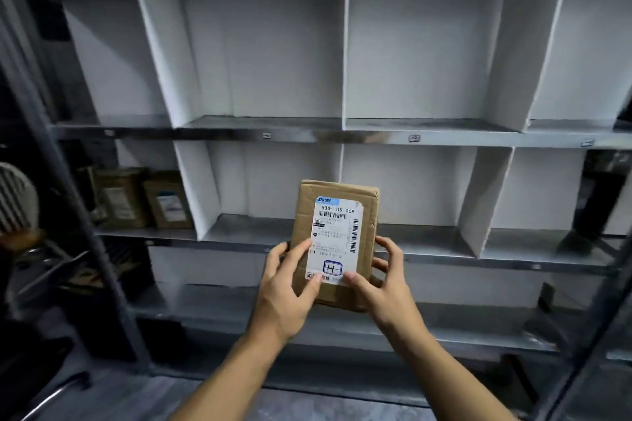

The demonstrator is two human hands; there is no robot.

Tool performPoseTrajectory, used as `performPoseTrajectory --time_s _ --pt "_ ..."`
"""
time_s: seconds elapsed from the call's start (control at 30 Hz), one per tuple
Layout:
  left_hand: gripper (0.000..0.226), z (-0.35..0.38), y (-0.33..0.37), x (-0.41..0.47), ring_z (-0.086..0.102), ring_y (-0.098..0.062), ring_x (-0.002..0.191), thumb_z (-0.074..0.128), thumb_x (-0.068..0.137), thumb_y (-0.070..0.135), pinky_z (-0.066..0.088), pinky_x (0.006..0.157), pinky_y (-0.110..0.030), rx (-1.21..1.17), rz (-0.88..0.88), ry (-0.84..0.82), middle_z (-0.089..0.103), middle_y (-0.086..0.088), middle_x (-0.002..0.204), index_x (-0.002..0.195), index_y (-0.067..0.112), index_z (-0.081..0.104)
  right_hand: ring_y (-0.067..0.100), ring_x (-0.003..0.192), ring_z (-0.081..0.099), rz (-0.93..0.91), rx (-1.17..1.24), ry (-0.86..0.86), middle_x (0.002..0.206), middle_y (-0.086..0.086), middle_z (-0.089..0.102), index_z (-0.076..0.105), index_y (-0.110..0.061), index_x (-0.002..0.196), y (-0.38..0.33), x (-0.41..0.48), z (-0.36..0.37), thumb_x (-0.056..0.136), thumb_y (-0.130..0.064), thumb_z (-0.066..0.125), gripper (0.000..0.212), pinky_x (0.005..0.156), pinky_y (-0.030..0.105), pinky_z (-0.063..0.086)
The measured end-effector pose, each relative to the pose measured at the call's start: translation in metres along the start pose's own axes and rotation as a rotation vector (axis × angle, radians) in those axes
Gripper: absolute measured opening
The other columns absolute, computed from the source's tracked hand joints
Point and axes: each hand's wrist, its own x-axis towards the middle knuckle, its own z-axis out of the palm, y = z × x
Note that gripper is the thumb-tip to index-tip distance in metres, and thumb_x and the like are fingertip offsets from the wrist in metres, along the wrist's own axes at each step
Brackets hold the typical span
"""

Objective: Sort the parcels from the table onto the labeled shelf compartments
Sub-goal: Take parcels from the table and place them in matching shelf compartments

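Note:
A small brown cardboard parcel [337, 225] with a white shipping label, stamped with an H in a blue box, is held upright in front of the shelf. My left hand [289, 287] grips its lower left edge, thumb on the label. My right hand [383, 287] grips the lower right edge, thumb on the label's bottom corner. Behind it stands a metal shelf [342, 135] with white dividers forming compartments. Small label tags [414, 138] sit on the shelf's front rails. The parcel hangs in front of the middle row's compartments.
Two brown parcels [143, 202] stand in the middle row's left compartment. A dark upright post [68, 181] frames the shelf's left side. A striped object [15, 195] shows at the far left edge. A lower shelf board [239, 304] runs beneath my hands.

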Motion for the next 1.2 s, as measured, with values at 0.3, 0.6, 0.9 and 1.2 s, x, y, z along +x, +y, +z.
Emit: performPoseTrajectory --time_s 0.3,0.6,0.9,1.2 --pt "0.061 -0.18 -0.077 0.032 0.041 -0.008 0.13 0.066 0.09 0.034 0.037 0.107 -0.026 0.198 -0.027 0.002 0.036 0.009 0.147 0.145 0.039 0.039 0.005 0.109 0.059 -0.088 0.092 -0.116 0.127 -0.012 0.053 0.036 -0.067 0.12 -0.028 0.045 0.174 0.081 -0.032 0.082 0.07 0.07 0.03 0.061" --pt "0.039 -0.323 -0.139 0.048 0.045 -0.014 0.126 0.063 0.092 0.02 0.035 0.109 -0.033 0.456 -0.041 0.166 0.053 0.005 0.133 0.131 0.021 0.059 0.014 0.113 0.059 -0.167 0.112 -0.238 0.123 -0.015 0.052 0.033 -0.072 0.114 -0.059 0.095 0.311 0.083 -0.028 0.08 0.072 0.082 0.045 0.062" --pt "0.051 -0.433 -0.208 0.109 0.039 -0.012 0.13 0.054 0.091 0.047 0.033 0.11 -0.037 0.888 -0.093 0.124 0.048 0.014 0.139 0.14 0.034 0.046 0.008 0.109 0.062 -0.293 0.141 -0.249 0.115 -0.02 0.057 0.035 -0.065 0.119 -0.081 0.175 0.445 0.084 -0.026 0.08 0.069 0.089 0.041 0.059" --pt "0.053 -0.503 -0.287 0.21 0.04 -0.015 0.128 0.052 0.092 0.049 0.037 0.106 -0.037 1.021 -0.081 0.167 0.044 0.011 0.139 0.142 0.033 0.041 0.017 0.117 0.058 -0.383 0.056 -0.167 0.127 -0.006 0.055 0.027 -0.049 0.136 -0.109 0.29 0.546 0.083 -0.034 0.079 0.075 0.097 0.049 0.055"
